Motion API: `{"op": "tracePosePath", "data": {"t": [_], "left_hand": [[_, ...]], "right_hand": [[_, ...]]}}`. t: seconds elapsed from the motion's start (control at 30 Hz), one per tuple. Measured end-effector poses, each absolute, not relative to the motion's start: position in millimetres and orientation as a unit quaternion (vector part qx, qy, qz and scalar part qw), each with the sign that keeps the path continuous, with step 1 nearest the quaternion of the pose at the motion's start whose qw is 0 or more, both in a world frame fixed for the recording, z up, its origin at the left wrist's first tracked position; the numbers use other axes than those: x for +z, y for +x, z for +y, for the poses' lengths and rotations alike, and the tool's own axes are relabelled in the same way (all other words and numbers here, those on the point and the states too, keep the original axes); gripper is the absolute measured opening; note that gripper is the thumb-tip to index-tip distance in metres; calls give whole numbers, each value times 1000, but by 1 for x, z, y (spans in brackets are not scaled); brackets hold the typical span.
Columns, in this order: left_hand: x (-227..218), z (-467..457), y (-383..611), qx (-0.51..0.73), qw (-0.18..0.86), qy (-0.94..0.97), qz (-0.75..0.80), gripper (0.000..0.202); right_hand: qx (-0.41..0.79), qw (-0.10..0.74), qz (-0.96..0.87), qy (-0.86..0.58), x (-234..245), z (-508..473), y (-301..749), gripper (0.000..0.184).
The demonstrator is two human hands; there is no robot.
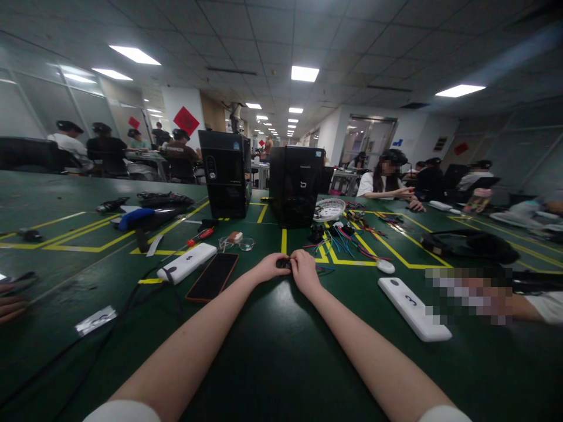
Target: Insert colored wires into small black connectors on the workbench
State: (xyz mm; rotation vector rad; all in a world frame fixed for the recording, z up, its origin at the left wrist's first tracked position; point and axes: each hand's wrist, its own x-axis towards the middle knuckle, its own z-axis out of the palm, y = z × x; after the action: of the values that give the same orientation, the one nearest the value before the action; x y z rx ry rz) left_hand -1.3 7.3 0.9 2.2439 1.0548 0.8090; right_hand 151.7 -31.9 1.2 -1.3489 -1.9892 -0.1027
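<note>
Both hands meet over the green table in front of the black computer towers. My left hand [268,267] is closed around one side of a small black part [284,264], whose exact kind I cannot make out. My right hand [305,272] pinches the same part from the other side, its fingers bent over it. Thin red and blue wires [325,269] show just beyond my right hand. A dark phone with an orange edge [213,277] lies left of my left forearm. Beside it is a white oblong device [187,263].
Two towers [225,202] [295,202] stand ahead. Glasses [244,244], a red-handled screwdriver [200,237], bundled coloured wires [345,241] and a white basket [331,209] lie around. A white device marked 3 [413,309] is at right. Another person's hand [12,305] rests at the left edge.
</note>
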Motion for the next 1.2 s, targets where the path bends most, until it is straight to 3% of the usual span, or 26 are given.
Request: {"op": "tracePosePath", "data": {"t": [0.17, 0.5, 0.77, 0.93, 1.2], "left_hand": [[1, 5, -2, 306, 257, 823, 404, 39], [-3, 11, -8, 342, 221, 808, 427, 36], [-3, 6, -5, 326, 252, 811, 415, 35], [-3, 6, -6, 321, 262, 812, 411, 39], [1, 5, -6, 313, 253, 815, 417, 37]], "right_hand": [[-55, 372, -767, -520, 7, -36, 152, 14], [-11, 256, -877, -407, 8, -50, 153, 7], [-76, 316, -793, -515, 12, -40, 164, 20], [-80, 282, -799, -525, 8, -33, 169, 15], [-51, 319, -793, -516, 2, -29, 166, 14]]}}
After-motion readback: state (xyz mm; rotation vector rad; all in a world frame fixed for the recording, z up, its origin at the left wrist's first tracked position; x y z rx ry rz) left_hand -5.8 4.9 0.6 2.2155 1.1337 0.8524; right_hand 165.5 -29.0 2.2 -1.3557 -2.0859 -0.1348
